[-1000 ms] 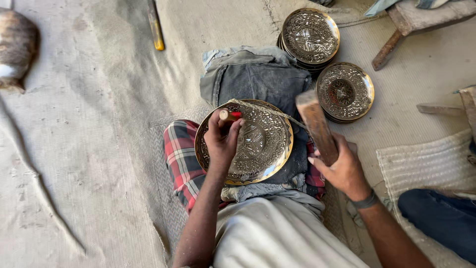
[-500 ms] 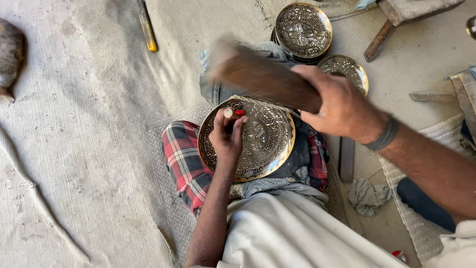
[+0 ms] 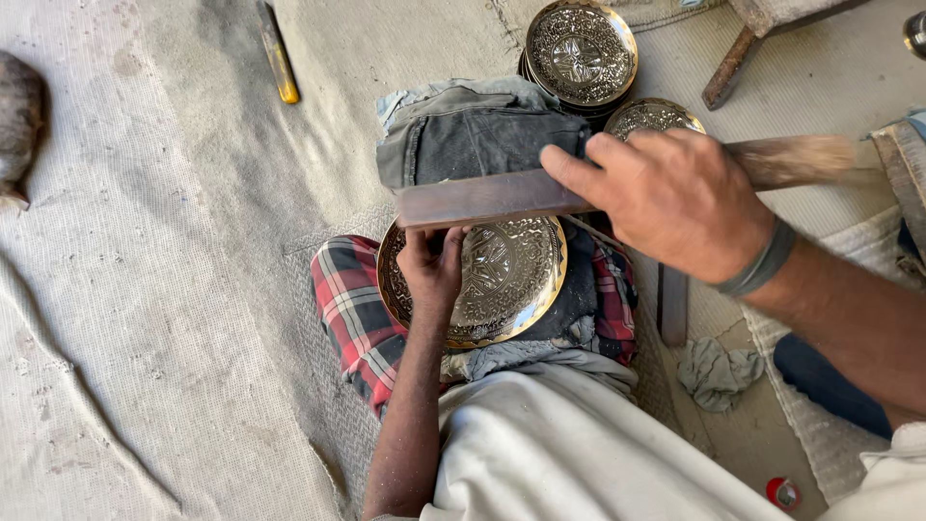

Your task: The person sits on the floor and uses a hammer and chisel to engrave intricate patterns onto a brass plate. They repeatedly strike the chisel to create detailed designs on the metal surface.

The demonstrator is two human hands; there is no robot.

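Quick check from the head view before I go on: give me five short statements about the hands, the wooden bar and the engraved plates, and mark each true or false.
1. The right hand grips a long wooden bar. True.
2. The left hand rests on the engraved plate on the lap. True.
3. The wooden bar lies flat on the floor beside the plate. False: it is held in the air above the plate's upper edge.
4. A stack of engraved plates sits beyond the folded grey cloth. True.
5. The yellow-handled tool is in the left hand. False: it lies on the floor, apart from both hands.
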